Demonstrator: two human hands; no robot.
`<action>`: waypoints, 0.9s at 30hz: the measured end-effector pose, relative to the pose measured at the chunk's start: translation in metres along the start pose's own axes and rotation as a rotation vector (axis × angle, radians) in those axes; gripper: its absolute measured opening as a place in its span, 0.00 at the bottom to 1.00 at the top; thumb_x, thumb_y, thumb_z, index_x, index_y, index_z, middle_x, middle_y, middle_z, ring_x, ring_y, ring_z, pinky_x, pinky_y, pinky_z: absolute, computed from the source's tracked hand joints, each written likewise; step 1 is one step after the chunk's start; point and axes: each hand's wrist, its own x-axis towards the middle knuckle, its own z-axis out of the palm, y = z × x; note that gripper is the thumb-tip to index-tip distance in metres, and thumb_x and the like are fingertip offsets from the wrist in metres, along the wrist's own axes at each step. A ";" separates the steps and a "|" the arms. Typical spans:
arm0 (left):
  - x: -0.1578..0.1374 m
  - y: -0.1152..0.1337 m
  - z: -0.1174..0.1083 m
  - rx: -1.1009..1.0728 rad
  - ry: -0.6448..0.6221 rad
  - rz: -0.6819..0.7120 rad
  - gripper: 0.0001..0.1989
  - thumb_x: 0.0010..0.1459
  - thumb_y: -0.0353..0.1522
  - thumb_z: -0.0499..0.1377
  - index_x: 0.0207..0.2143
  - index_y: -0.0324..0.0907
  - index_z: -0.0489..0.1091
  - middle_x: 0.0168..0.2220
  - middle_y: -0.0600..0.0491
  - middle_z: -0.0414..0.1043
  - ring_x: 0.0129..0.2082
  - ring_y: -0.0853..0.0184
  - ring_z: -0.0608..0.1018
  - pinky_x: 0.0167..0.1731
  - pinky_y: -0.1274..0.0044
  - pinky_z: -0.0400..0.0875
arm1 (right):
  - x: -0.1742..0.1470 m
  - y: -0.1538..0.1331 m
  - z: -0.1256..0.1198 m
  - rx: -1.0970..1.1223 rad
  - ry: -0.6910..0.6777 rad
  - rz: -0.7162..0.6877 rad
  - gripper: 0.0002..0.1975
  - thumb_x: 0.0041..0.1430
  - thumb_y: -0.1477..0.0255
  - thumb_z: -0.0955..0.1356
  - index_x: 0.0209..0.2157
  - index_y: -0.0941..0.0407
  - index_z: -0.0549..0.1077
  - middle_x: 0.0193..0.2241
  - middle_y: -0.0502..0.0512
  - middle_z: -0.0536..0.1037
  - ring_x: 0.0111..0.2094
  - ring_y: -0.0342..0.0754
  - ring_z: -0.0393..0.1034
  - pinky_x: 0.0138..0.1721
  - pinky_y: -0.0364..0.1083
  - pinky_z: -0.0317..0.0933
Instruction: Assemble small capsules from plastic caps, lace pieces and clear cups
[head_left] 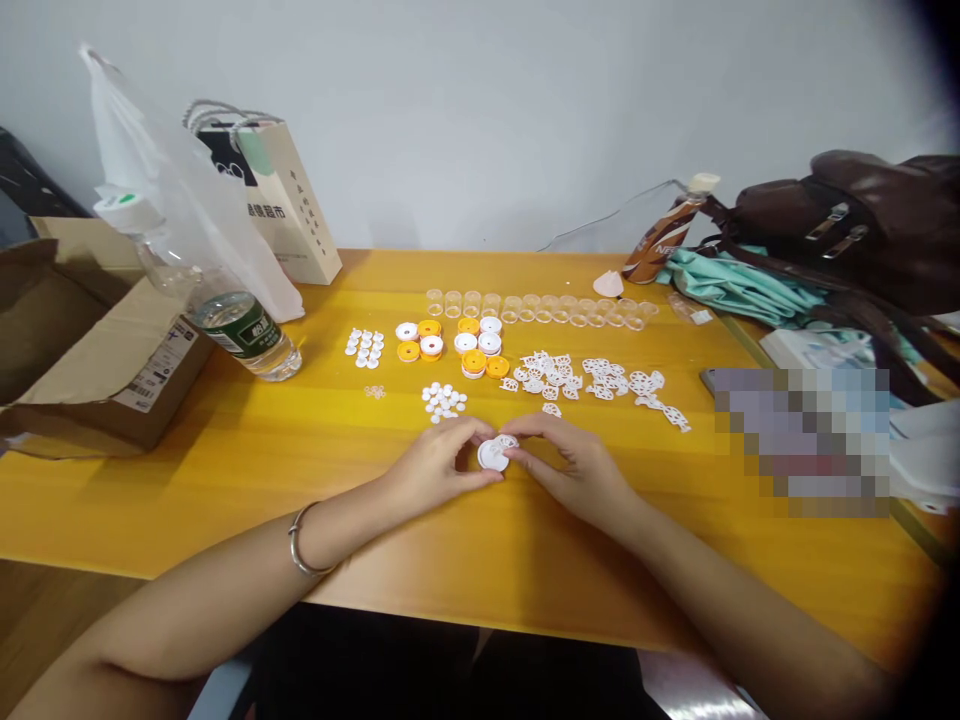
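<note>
My left hand (442, 460) is closed on a round white disc (492, 456), gripping its rim between thumb and fingers just above the table. From the other side, my right hand (574, 465) pinches a small white openwork piece (508, 441) against the disc's upper right. Beyond the hands lies a cluster of small white round caps (442, 400). To the right of it spread flat white openwork pieces (551, 373) like the one in my right hand. Orange and white round spools (474, 362) sit farther back.
Clear plastic cups (531, 308) form a row at the back. At left stand a cardboard box (90, 370), a water bottle (247, 330) and a paper bag (300, 210). A coffee bottle (667, 235), brown bag (855, 220) and teal cloth (739, 285) occupy the right.
</note>
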 end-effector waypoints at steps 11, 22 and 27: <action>0.000 0.000 0.001 -0.015 -0.012 -0.016 0.16 0.51 0.34 0.61 0.43 0.40 0.64 0.40 0.48 0.71 0.39 0.65 0.73 0.38 0.74 0.69 | -0.002 0.006 0.003 -0.051 -0.034 -0.076 0.12 0.57 0.72 0.64 0.41 0.46 0.74 0.39 0.50 0.78 0.41 0.48 0.72 0.43 0.51 0.66; 0.000 0.000 0.001 -0.038 -0.013 -0.022 0.20 0.51 0.33 0.61 0.46 0.41 0.62 0.43 0.47 0.71 0.42 0.64 0.74 0.41 0.72 0.70 | -0.002 0.007 0.005 -0.066 -0.001 -0.101 0.11 0.57 0.75 0.64 0.40 0.48 0.73 0.39 0.50 0.77 0.41 0.47 0.72 0.44 0.49 0.67; 0.000 -0.003 0.003 -0.049 0.000 -0.034 0.24 0.50 0.34 0.61 0.49 0.42 0.59 0.43 0.47 0.71 0.42 0.63 0.74 0.42 0.71 0.70 | -0.002 0.011 0.006 -0.128 0.004 -0.232 0.10 0.57 0.78 0.64 0.39 0.52 0.72 0.40 0.53 0.77 0.41 0.45 0.72 0.41 0.46 0.69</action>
